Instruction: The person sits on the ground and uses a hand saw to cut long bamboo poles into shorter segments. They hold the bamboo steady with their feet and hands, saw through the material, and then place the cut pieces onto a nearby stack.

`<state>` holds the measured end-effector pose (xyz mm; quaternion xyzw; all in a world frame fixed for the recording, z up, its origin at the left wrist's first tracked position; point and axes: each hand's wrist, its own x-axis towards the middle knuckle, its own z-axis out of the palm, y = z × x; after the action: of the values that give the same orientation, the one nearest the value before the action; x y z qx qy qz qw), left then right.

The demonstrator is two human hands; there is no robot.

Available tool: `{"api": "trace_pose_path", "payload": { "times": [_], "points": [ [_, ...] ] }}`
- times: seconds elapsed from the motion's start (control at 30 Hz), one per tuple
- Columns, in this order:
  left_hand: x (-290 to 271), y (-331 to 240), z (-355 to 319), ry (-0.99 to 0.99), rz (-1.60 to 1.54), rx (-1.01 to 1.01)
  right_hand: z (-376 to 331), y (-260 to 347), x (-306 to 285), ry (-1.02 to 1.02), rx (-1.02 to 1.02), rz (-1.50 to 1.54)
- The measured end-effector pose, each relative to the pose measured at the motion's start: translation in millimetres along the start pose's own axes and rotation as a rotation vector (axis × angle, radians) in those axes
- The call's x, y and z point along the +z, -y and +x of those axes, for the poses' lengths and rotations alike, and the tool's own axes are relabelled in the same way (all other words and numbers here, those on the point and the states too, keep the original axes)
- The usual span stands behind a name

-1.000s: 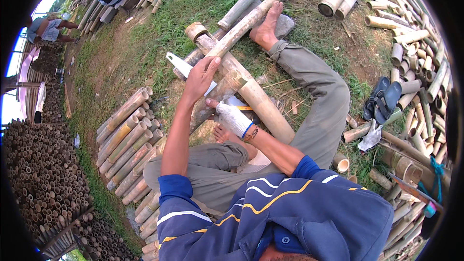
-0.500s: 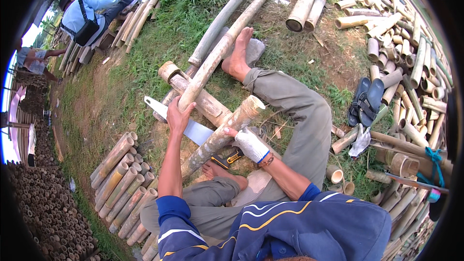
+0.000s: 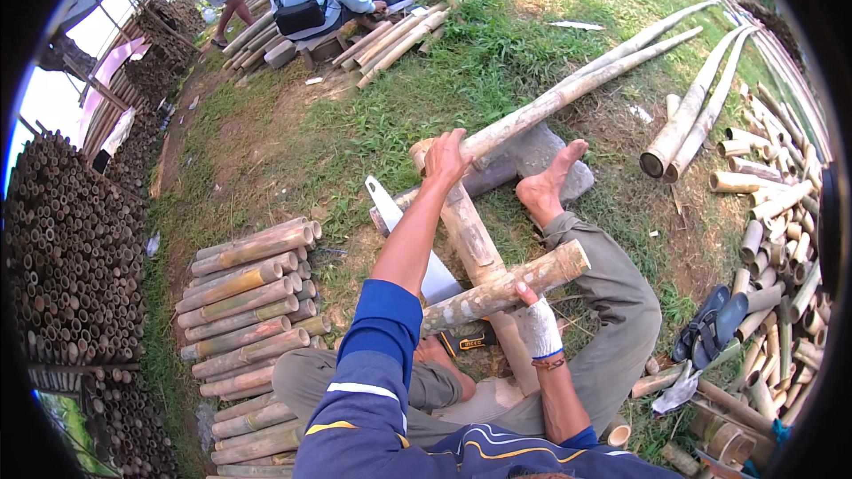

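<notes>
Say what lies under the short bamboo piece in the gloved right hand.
A bamboo log passes beneath the short bamboo piece, showing on both sides of it. Their crossing is covered, so contact can't be confirmed; nor can whether the saw blade reaches underneath.

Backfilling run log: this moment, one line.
left hand: holds long bamboo pole | gloved right hand: holds bamboo segment | handsaw: unheld

The left hand (image 3: 446,158) grips the near end of a long pole (image 3: 559,102), the gloved right hand (image 3: 540,330) holds a short bamboo piece (image 3: 497,294), and sandals (image 3: 713,328) lie to the right.
</notes>
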<state>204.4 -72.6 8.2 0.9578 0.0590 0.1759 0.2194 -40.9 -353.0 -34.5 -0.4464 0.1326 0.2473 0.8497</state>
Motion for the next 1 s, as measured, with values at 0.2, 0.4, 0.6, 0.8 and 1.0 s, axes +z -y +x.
{"api": "trace_pose_path", "payload": {
  "times": [0.2, 0.4, 0.6, 0.8, 1.0],
  "points": [
    [2.9, 27.0, -45.1, 0.244, 0.048, 0.022, 11.9, 31.6, -27.1, 0.021, -0.099, 0.269],
    [-74.2, 71.1, -131.6, 0.880, -0.366, 0.037, 41.3, 94.2, -38.3, 0.023, -0.260, 0.371],
    [-129.5, 88.9, -236.6, 0.947, -0.303, 0.096, 98.5, 172.6, -42.6, 0.034, -0.349, 0.323],
    [-129.9, 65.4, -219.3, 0.528, 0.062, -0.053, 169.6, 211.3, -21.2, 0.036, -0.260, 0.325],
    [-113.1, 25.9, -181.5, 0.384, 0.113, -0.145, 187.0, 153.9, 7.0, 0.156, -0.130, -0.209]
  ]
}}
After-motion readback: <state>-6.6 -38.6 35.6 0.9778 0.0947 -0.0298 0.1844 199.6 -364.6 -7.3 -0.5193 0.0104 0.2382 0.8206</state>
